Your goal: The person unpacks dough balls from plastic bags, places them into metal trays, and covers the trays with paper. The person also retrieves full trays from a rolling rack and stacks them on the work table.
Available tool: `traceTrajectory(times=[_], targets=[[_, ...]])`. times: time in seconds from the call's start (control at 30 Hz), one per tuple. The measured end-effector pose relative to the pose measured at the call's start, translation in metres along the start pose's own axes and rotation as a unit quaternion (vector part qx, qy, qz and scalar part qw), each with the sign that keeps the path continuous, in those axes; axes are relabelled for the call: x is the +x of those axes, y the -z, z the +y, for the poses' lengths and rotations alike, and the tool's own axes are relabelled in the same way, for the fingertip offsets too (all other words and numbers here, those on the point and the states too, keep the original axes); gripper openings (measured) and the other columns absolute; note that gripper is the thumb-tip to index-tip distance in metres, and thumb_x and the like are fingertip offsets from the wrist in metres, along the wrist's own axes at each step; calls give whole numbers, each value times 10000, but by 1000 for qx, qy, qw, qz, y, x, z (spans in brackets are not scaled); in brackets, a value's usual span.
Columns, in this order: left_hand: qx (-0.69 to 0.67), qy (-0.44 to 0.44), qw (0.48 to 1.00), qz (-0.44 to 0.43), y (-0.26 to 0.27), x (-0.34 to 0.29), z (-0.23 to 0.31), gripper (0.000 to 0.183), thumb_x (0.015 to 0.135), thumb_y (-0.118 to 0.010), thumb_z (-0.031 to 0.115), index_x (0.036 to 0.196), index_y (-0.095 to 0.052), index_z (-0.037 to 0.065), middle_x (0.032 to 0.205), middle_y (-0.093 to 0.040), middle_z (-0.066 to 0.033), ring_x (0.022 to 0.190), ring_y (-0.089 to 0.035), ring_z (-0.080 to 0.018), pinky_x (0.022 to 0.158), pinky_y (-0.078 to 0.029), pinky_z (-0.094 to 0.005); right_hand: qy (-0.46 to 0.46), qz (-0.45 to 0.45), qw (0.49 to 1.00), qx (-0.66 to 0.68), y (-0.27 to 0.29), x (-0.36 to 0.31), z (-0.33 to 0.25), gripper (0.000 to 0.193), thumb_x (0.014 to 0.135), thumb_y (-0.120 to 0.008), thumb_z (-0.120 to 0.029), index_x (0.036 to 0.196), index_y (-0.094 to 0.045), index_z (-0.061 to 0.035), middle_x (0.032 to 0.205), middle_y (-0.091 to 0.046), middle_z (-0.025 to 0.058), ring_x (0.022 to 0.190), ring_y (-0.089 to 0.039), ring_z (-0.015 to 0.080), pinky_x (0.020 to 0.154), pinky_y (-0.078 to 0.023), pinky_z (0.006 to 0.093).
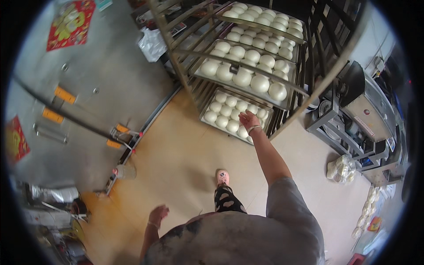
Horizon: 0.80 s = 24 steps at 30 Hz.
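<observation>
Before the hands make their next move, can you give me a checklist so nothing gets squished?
1. Right hand empty: ok, nothing shows in it.
2. Right hand off the buns: cannot tell; it overlaps them in this view.
3. Left hand empty: cannot tell for sure; it hangs low and blurry.
4. Lowest tray in view in the rack: ok.
5. Both feet seen: not ok; only one pink shoe shows.
6. Bag away from that shoe: ok, off to the right.
</observation>
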State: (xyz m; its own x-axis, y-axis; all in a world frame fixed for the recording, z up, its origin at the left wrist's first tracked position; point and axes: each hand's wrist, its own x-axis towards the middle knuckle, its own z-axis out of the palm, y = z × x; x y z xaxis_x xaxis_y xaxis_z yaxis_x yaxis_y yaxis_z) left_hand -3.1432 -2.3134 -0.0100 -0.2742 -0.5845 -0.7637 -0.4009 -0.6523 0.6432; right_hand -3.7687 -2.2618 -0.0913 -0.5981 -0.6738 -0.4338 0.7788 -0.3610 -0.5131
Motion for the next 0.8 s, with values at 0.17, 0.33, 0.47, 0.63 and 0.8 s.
traceTrajectory(times=[0.17, 0.33, 0.47, 0.63, 0.8], targets=[[130, -46, 986, -97, 37, 45, 40, 323, 874, -492, 232, 1138, -488, 45, 1025, -602, -131, 915, -606, -221, 745, -491, -299, 55, 185, 972, 135, -32, 135, -27, 353, 783, -624, -229, 1017, -486, -3, 975, -573, 140, 835, -574, 269, 804, -480, 400], [18, 126, 991, -37, 43, 104, 113, 332, 874, -488, 244, 1130, -495, 32, 1031, -601, -149, 930, -603, -244, 779, -498, -341, 152, 211, 925, 277, -44, 184, -24, 136, 743, -481, -39, 872, -497, -1, 892, -562, 147, 861, -552, 321, 837, -461, 471], [47, 88, 985, -139, 42, 175, 196, 344, 899, -457, 203, 1160, -469, -20, 1068, -577, -187, 991, -568, -292, 841, -475, -355, 161, 227, 927, 253, -50, 169, 7, 115, 739, -485, -37, 848, -491, -1, 847, -549, 137, 843, -548, 315, 814, -467, 468], [69, -5, 978, -198, 20, 296, 306, 382, 867, -509, 295, 1136, -516, 23, 1023, -613, -129, 937, -598, -237, 805, -480, -329, 165, 234, 925, 249, -79, 50, 112, 70, 744, -545, -95, 717, -496, -54, 687, -528, 76, 679, -545, 230, 660, -486, 367], [32, 128, 937, -322, -76, 388, 444, 398, 816, -516, 372, 1055, -564, 57, 996, -613, -126, 948, -573, -292, 870, -435, -443, 77, 330, 911, 237, -121, -82, 220, 65, 725, -572, -86, 719, -516, -51, 685, -529, 49, 641, -536, 206, 576, -458, 325]])
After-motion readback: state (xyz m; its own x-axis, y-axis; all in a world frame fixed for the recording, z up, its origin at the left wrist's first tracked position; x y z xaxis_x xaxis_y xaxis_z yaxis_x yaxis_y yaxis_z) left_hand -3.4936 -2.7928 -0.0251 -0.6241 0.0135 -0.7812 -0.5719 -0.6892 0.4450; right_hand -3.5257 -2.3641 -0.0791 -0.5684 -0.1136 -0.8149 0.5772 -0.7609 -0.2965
